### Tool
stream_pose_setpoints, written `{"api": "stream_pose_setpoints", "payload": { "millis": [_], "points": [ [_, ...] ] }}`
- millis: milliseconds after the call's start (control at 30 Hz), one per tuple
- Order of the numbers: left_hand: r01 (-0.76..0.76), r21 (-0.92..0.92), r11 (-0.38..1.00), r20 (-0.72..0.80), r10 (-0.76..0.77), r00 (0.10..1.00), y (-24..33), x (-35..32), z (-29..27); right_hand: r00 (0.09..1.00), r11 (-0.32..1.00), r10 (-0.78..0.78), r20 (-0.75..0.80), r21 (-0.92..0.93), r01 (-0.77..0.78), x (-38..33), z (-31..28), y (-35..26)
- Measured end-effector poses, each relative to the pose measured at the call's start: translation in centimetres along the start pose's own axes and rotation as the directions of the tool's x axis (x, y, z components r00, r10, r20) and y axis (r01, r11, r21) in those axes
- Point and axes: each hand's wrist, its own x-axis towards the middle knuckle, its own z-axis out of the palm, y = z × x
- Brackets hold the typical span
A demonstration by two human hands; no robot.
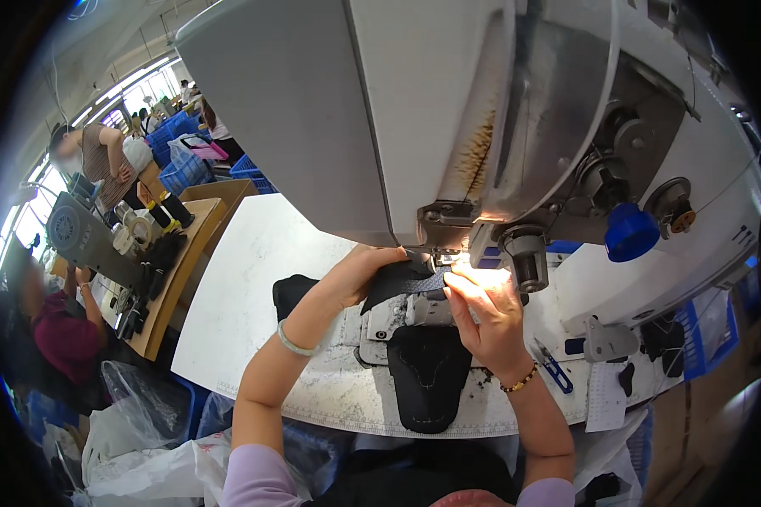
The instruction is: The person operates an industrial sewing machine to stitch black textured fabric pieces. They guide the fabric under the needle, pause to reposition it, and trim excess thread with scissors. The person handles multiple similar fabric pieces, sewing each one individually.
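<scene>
Black strip point(388, 284) under the sewing machine point(313, 110) head. Left hand point(357, 275): fingers pinching its left part, tips partly hidden. Right hand point(489, 311): fingers pinching its grey right end. On counter point(228, 296): black pad point(429, 380) below, snips point(555, 372) at right.

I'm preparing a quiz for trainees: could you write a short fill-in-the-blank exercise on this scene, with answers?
1. The left hand and right hand hold a dark piece over a table whose top is coloured ____.
2. The beaded bracelet is on the ____ wrist.
3. The big round knob on the sewing machine is coloured ____.

Missing words: white; right; blue.
</scene>
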Motion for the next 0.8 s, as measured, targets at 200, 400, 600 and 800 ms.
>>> {"api": "stream_pose_setpoints", "payload": {
  "millis": [200, 400, 600, 800],
  "points": [
    [0.046, -0.078, 0.996, 0.176, -0.032, 0.984, 1.2, -0.9, 0.5, 1.000, 1.000, -0.009, 0.002, 0.009, 0.009, 0.3, -0.2, -0.3],
    [0.074, -0.125, 0.989, -0.027, -0.078, 0.997, 1.1, -1.7, 1.6, 0.998, 0.999, -0.032, -0.048, -0.045, 0.030, -0.6, 0.4, 0.3],
    [0.023, -0.247, 0.969, 0.065, -0.007, 0.998, -0.2, -3.3, 1.5, 0.985, 0.975, -0.173, -0.010, -0.144, 0.169, -1.3, 0.8, -0.8],
    [-0.023, -0.303, 0.953, 0.071, 0.047, 0.996, -0.8, -3.7, 2.0, 0.978, 0.963, -0.209, 0.009, -0.173, 0.208, -1.3, 0.8, -1.3]
  ]
}}
